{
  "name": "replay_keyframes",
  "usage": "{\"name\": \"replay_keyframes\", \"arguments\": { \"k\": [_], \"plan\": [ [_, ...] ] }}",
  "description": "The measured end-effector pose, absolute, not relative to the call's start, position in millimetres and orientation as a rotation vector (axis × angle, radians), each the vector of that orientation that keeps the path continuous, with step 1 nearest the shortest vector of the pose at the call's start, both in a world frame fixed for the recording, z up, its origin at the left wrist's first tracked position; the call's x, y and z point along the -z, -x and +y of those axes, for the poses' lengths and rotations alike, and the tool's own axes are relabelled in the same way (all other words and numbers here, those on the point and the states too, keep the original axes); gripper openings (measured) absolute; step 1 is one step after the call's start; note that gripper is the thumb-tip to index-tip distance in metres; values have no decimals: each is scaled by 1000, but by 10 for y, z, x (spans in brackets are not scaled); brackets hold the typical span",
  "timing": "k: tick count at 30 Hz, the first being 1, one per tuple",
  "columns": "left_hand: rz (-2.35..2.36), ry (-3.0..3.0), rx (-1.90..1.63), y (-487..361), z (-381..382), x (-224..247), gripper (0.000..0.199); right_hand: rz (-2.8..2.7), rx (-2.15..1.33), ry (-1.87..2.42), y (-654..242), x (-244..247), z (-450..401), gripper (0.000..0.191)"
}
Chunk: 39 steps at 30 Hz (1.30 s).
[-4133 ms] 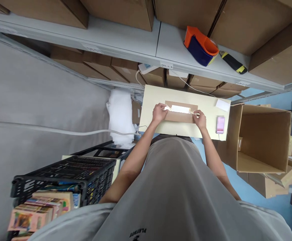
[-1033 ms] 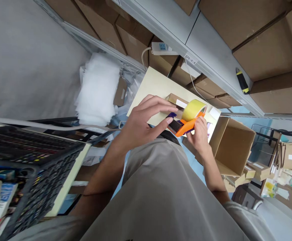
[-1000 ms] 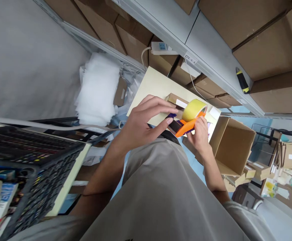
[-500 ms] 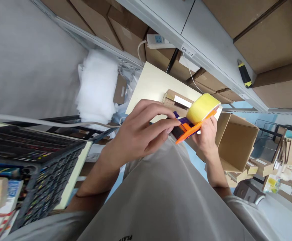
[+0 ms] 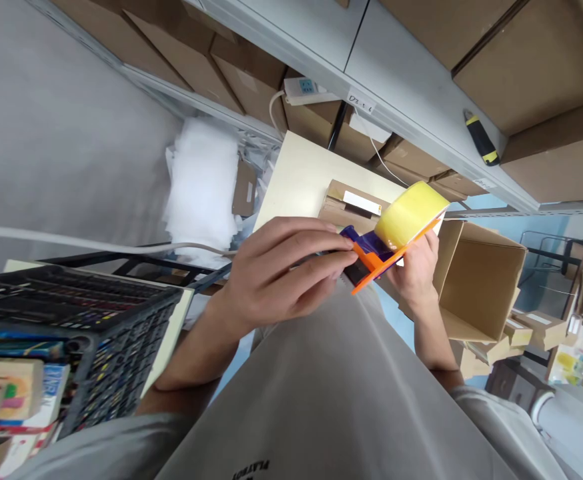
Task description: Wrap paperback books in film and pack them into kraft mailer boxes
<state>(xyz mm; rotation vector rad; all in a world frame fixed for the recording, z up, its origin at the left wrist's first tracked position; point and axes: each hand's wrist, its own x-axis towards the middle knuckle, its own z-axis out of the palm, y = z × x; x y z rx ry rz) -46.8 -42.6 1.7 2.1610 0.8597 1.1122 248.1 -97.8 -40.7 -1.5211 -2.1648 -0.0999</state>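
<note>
My right hand [image 5: 416, 270] grips an orange and purple tape dispenser [image 5: 369, 260] from its far right side. A wide roll of yellow tape [image 5: 411, 213] is mounted on it. My left hand [image 5: 291, 270] reaches in from the left, fingers close together and bent, with its fingertips on the dispenser's front end by the dark cutting edge. The left thumb is mostly hidden, and I cannot make out a loose tape end. Behind the dispenser, a small flat cardboard box [image 5: 339, 207] with a white label lies on the cream tabletop [image 5: 294, 173].
An open cardboard box [image 5: 481, 280] stands to the right. Left of me is a black plastic crate [image 5: 116, 353], with small boxes beside it. White foam sheets [image 5: 201, 187] are piled behind. Overhead, a metal shelf [image 5: 406, 73] carries cartons and a black-yellow utility knife [image 5: 481, 140].
The left fingers have drawn closer together at the dispenser's front end. The dispenser stays in my right hand, and my view has shifted slightly.
</note>
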Motion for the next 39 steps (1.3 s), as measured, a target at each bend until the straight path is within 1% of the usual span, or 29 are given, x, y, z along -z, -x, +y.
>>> {"name": "replay_keyframes", "arguments": {
  "k": [3,6,9,13,16,18,22,25,28,35,39],
  "plan": [
    [890,-2192,-1081,449,-442,-6,23,-2131,130,1549,-2464,444,-986,16],
    [918,-2248,-1039,423,-454,-8,26,-2090,115,1555,-2466,493,-1011,14],
    [923,-2313,-1035,393,-473,-25,25,-2072,107,1555,-2493,542,-1057,13],
    [808,-2455,-1215,340,-453,-105,14,-2103,103,1463,-2509,575,-1096,14],
    [679,-2557,-1341,300,-396,-182,21,-2105,142,1351,-2487,584,-1092,12],
    [672,-2564,-1292,278,-364,-212,22,-2094,161,1325,-2471,603,-1091,12],
    [749,-2473,-1125,228,-340,-212,14,-2076,137,1421,-2460,677,-1111,8],
    [752,-2414,-1140,178,-328,-211,18,-2059,166,1473,-2467,724,-1118,5],
    [776,-2368,-1142,142,-306,-225,23,-2047,177,1436,-2481,741,-1101,10],
    [774,-2378,-1076,131,-263,-182,16,-2044,222,1416,-2514,775,-1016,21],
    [768,-2371,-1099,135,-256,-218,17,-2060,243,1412,-2525,786,-950,21]
  ]
}}
